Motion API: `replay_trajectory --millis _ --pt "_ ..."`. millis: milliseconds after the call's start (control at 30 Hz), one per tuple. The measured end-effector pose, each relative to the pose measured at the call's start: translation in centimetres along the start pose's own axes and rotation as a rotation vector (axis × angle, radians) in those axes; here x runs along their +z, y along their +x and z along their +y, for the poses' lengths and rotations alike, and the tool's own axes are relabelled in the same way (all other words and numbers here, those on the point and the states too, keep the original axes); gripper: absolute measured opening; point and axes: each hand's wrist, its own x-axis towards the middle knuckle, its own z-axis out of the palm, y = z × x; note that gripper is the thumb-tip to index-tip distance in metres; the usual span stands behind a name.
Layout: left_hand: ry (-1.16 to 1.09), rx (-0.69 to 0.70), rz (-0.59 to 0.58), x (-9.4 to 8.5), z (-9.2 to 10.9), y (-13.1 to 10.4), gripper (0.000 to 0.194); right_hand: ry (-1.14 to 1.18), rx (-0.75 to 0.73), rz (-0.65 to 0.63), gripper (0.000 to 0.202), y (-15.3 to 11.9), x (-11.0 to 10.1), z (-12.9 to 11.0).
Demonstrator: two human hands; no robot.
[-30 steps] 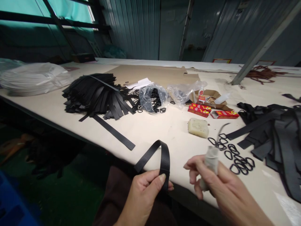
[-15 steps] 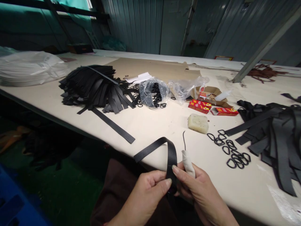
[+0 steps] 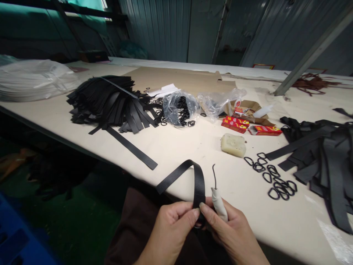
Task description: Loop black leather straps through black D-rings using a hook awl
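Note:
A black strap [image 3: 199, 180] loops up over the table's front edge, its free end pointing left. My left hand [image 3: 172, 228] pinches its lower part between thumb and fingers. From the other side my right hand [image 3: 228, 224] presses its thumb on the same strap. That hand also keeps a white-wrapped tool [image 3: 219, 206] with a thin hooked metal tip, which points upward. Part of a dark ring shows just under the thumbs; the rest is hidden by the fingers.
Loose black D-rings [image 3: 278, 182] lie right of a yellowish block [image 3: 233, 144]. Black straps pile up at the right [image 3: 328, 158] and left [image 3: 107, 103]. A plastic bag of rings [image 3: 182, 108] and red boxes [image 3: 235, 124] sit farther back.
Both hands have moved slightly down with the strap and the tool. A bit of dark ring now shows below the thumbs.

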Motion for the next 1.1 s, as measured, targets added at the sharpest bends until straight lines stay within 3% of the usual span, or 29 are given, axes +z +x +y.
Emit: replay_trajectory --millis 167,367,533,833,1100 --pt "0.106 0.067 0.076 0.5 -0.8 0.1 0.019 -0.018 -0.113 0.121 0.028 0.1 0.4 0.1" --pt "-0.032 -0.041 0.022 0.5 -1.1 -0.1 0.021 0.192 0.116 0.014 0.035 -0.3 0.4 -0.9" --pt "-0.028 -0.069 0.035 0.5 -0.9 0.0 0.022 0.131 0.13 0.009 0.039 -0.6 0.2 -0.8" --pt "0.157 0.103 -0.055 0.4 -0.3 -0.3 0.027 -0.142 -0.1 -0.011 0.029 -1.0 -0.7 0.9" --pt "0.28 0.151 0.038 0.6 -0.9 -0.7 0.022 -0.371 -0.411 0.052 0.028 -1.5 -0.5 1.5"
